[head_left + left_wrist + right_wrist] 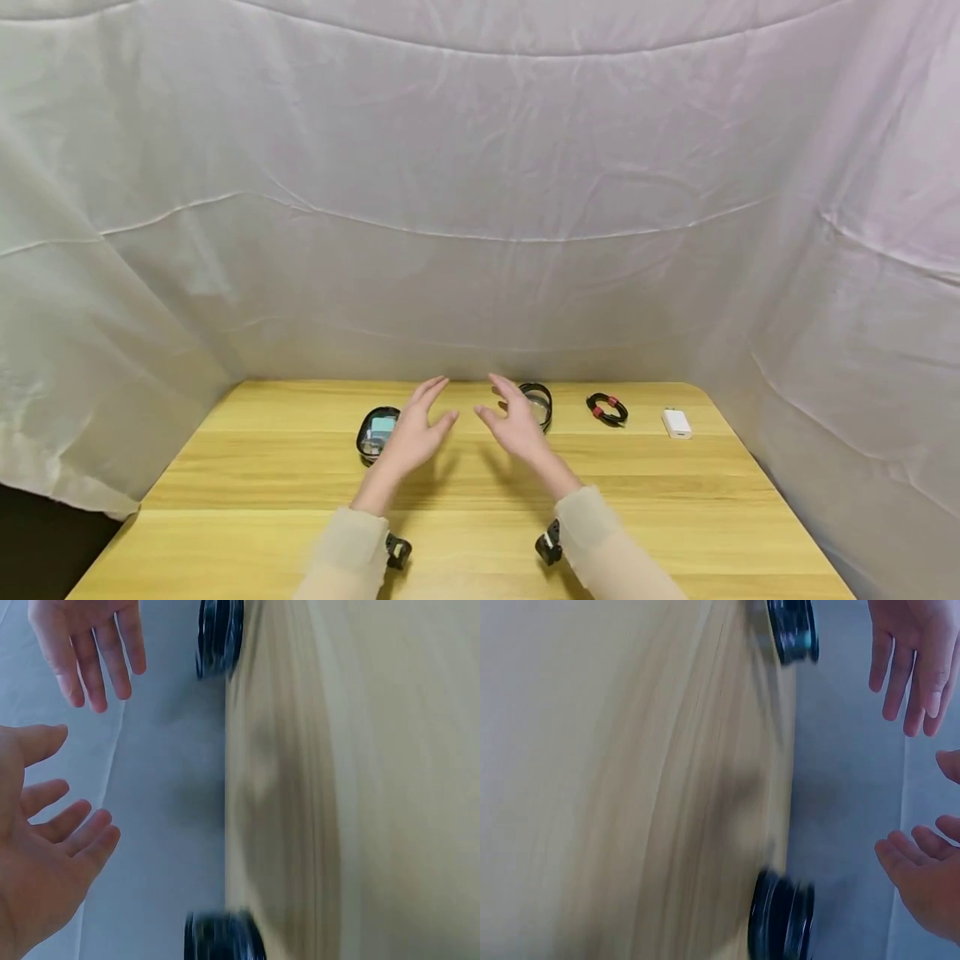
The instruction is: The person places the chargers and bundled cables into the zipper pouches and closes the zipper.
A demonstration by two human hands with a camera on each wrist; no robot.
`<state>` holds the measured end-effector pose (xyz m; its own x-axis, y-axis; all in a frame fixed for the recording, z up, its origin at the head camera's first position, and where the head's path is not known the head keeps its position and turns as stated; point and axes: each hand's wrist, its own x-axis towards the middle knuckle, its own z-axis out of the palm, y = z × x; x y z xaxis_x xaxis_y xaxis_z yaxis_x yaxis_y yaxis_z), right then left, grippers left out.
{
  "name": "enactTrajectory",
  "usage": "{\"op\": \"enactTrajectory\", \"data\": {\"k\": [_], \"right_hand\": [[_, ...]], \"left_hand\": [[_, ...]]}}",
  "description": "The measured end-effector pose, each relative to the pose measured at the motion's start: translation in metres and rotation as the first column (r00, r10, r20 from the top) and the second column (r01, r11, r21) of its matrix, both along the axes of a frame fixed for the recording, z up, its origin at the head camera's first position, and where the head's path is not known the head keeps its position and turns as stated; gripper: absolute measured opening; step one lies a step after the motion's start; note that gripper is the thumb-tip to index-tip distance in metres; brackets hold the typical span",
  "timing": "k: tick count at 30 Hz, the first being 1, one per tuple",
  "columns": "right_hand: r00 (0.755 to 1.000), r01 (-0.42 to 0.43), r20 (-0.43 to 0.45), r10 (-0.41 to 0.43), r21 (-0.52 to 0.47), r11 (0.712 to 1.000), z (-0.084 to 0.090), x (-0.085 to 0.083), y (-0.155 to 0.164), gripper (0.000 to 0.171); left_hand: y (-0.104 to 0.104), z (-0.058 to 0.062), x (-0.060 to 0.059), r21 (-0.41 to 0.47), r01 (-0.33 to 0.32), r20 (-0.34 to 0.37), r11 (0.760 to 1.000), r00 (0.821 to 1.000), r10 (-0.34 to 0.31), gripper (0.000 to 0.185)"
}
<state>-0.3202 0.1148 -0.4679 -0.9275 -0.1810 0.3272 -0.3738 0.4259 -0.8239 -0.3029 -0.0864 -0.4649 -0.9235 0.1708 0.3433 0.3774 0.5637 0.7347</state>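
Note:
Both hands hover above the wooden table (300, 475), palms facing each other a short way apart, fingers straight and spread, holding nothing. In the head view, my left hand (417, 427) is just right of a black oval case (377, 433) with something teal inside. My right hand (512, 419) partly covers a second black oval case (540, 402). The left wrist view shows the left hand (45, 855) low, the right hand (90, 645) above, and both cases (219, 634) (221, 937) blurred. In the right wrist view the right hand (930, 877) lies below the left hand (911, 660).
A coiled black cable (607, 408) with red ties lies right of the second case. Further right is a small white charger (677, 423). White cloth (480, 208) hangs behind and at both sides of the table. Light-coloured sleeves and wrist-mounted cameras show near the front edge.

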Motion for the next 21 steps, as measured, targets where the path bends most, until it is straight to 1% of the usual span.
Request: {"op": "enactTrajectory", "data": {"k": [5,7,11,16,21], "right_hand": [[0.998,0.057,0.002,-0.057,0.009,0.998,-0.007,-0.004,0.031,0.065],[0.997,0.074,0.010,-0.074,0.007,0.997,-0.010,-0.007,0.042,0.064],[0.991,0.125,0.036,-0.126,0.046,0.991,-0.016,-0.016,0.063,0.063],[0.982,0.168,0.067,-0.177,0.116,0.979,-0.024,-0.026,0.080,0.062],[0.975,0.171,0.117,-0.191,0.158,0.973,-0.029,-0.032,0.092,0.064]], "left_hand": [[0.028,-0.005,-0.014,0.031,0.042,-0.004,0.999,0.999,-0.042,0.063],[0.038,-0.008,-0.020,0.043,0.065,0.021,0.997,0.998,-0.066,0.063],[0.057,-0.013,-0.029,0.056,0.105,0.074,0.993,0.991,-0.109,0.062],[0.073,-0.022,-0.041,0.017,0.145,0.105,0.989,0.984,-0.146,0.062],[0.085,-0.029,-0.051,-0.033,0.161,0.154,0.986,0.976,-0.154,0.062]]}}
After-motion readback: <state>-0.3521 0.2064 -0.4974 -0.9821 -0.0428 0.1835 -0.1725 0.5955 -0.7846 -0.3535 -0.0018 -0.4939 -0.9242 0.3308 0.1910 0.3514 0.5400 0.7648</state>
